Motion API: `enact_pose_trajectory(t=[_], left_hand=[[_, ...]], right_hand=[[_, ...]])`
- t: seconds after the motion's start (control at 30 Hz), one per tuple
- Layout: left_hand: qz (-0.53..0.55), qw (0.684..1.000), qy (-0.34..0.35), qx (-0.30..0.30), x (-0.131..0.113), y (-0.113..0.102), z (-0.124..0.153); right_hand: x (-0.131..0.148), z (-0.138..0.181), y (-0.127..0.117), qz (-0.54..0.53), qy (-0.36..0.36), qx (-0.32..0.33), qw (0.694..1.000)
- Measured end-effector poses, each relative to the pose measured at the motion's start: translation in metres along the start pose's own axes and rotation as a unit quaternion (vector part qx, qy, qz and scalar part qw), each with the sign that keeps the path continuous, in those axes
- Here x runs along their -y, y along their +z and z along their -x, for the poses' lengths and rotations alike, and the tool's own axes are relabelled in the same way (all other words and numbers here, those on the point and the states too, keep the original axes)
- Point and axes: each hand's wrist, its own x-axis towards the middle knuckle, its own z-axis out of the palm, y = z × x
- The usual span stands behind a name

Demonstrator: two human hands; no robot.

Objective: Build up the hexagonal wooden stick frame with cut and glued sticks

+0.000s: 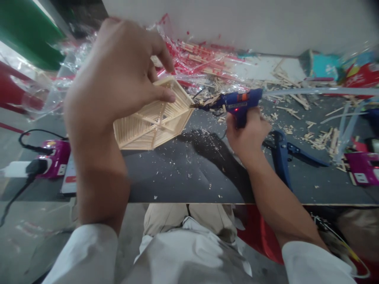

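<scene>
My left hand (127, 71) is closed on the upper edge of a hexagonal frame of thin wooden sticks (156, 126), holding it tilted above the table. Rows of parallel sticks fill its sections, and crossing sticks meet at its middle. In my right hand (248, 134) is a blue glue gun (241, 100) with a small red light lit. Its nozzle points left and meets, or nearly meets, the right corner of the frame. A clear glue stick (314, 91) runs out of the gun's back to the right.
Blue-handled cutters (282, 154) lie right of my right forearm. Purple power strips (57, 157) stand at left and right, one with plugs and cables. Bundled sticks (204, 59) in plastic wrap lie behind. Stick offcuts (291, 88) and crumbs litter the dark tabletop (177, 177).
</scene>
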Motion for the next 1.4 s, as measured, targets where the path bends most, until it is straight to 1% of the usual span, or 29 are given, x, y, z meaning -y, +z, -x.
enact_pose_trajectory(t=[0.07, 0.17, 0.2, 0.3, 0.37, 0.43, 0.5, 0.53, 0.6, 0.7, 0.73, 0.77, 0.8, 0.83, 0.87, 0.9, 0.93, 0.97, 1.0, 1.03, 1.07, 1.13, 1.2, 1.3, 1.33, 1.4], left_hand=[[0.0, 1.0, 0.003, 0.004, 0.003, -0.001, 0.001], [0.018, 1.0, -0.019, 0.008, 0.007, -0.003, 0.003], [0.029, 0.999, -0.023, 0.0, 0.009, -0.004, 0.003], [0.071, 0.997, -0.005, -0.04, 0.013, -0.006, 0.005], [0.11, 0.992, -0.008, -0.055, 0.014, -0.006, 0.006], [0.169, 0.983, -0.007, -0.067, 0.014, -0.004, 0.005], [0.232, 0.968, 0.025, -0.093, 0.014, 0.001, 0.004], [0.251, 0.96, 0.047, -0.114, 0.014, 0.004, 0.003], [0.265, 0.943, 0.09, -0.182, 0.012, 0.012, 0.001], [0.262, 0.905, 0.148, -0.3, 0.003, 0.028, 0.002], [0.249, 0.902, 0.147, -0.32, -0.002, 0.034, 0.004], [0.233, 0.875, 0.183, -0.382, -0.007, 0.04, 0.008], [0.212, 0.881, 0.176, -0.384, -0.012, 0.047, 0.013], [0.196, 0.875, 0.167, -0.41, -0.016, 0.053, 0.02], [0.158, 0.877, 0.17, -0.421, -0.02, 0.059, 0.029], [0.116, 0.861, 0.203, -0.452, -0.022, 0.065, 0.04], [0.082, 0.87, 0.225, -0.43, -0.024, 0.071, 0.051], [0.069, 0.872, 0.257, -0.41, -0.025, 0.077, 0.063], [0.066, 0.876, 0.301, -0.371, -0.026, 0.082, 0.075], [0.071, 0.87, 0.341, -0.349, -0.025, 0.088, 0.086], [0.067, 0.879, 0.36, -0.305, -0.025, 0.093, 0.096], [0.063, 0.88, 0.398, -0.252, -0.022, 0.103, 0.11], [0.07, 0.893, 0.391, -0.212, -0.018, 0.112, 0.117], [0.113, 0.935, 0.311, -0.13, -0.008, 0.123, 0.115], [0.132, 0.944, 0.285, -0.103, -0.005, 0.126, 0.113], [0.171, 0.947, 0.262, -0.071, 0.0, 0.131, 0.109]], right_hand=[[-0.003, -0.004, 0.001, 0.003, 0.029, -0.009, 1.0], [-0.01, -0.012, 0.003, 0.005, 0.064, -0.009, 0.998], [-0.014, -0.015, 0.004, 0.004, 0.07, -0.006, 0.998], [-0.025, -0.023, 0.009, -0.006, 0.079, -0.003, 0.997], [-0.035, -0.026, 0.014, -0.017, 0.083, -0.005, 0.996], [-0.046, -0.028, 0.021, -0.028, 0.088, -0.002, 0.996], [-0.056, -0.03, 0.028, -0.034, 0.1, 0.006, 0.994], [-0.061, -0.031, 0.031, -0.033, 0.11, 0.011, 0.993], [-0.069, -0.033, 0.034, -0.032, 0.125, 0.019, 0.991], [-0.073, -0.035, 0.033, -0.032, 0.106, -0.004, 0.994], [-0.072, -0.035, 0.031, -0.03, 0.091, -0.019, 0.995], [-0.07, -0.035, 0.029, -0.026, 0.075, -0.031, 0.996], [-0.067, -0.034, 0.028, -0.021, 0.063, -0.039, 0.997], [-0.064, -0.034, 0.026, -0.018, 0.054, -0.042, 0.998], [-0.061, -0.033, 0.025, -0.016, 0.047, -0.039, 0.998], [-0.058, -0.033, 0.024, -0.017, 0.043, -0.034, 0.998], [-0.056, -0.032, 0.024, -0.019, 0.043, -0.028, 0.999], [-0.054, -0.032, 0.024, -0.02, 0.046, -0.022, 0.998], [-0.052, -0.032, 0.024, -0.022, 0.05, -0.017, 0.998], [-0.052, -0.032, 0.024, -0.024, 0.055, -0.013, 0.998], [-0.051, -0.032, 0.024, -0.026, 0.059, -0.011, 0.998], [-0.052, -0.032, 0.025, -0.033, 0.062, -0.008, 0.997], [-0.052, -0.032, 0.025, -0.041, 0.062, -0.003, 0.997], [-0.051, -0.033, 0.025, -0.046, 0.062, 0.002, 0.997], [-0.05, -0.033, 0.025, -0.047, 0.061, 0.002, 0.997], [-0.049, -0.033, 0.023, -0.05, 0.059, 0.007, 0.997]])
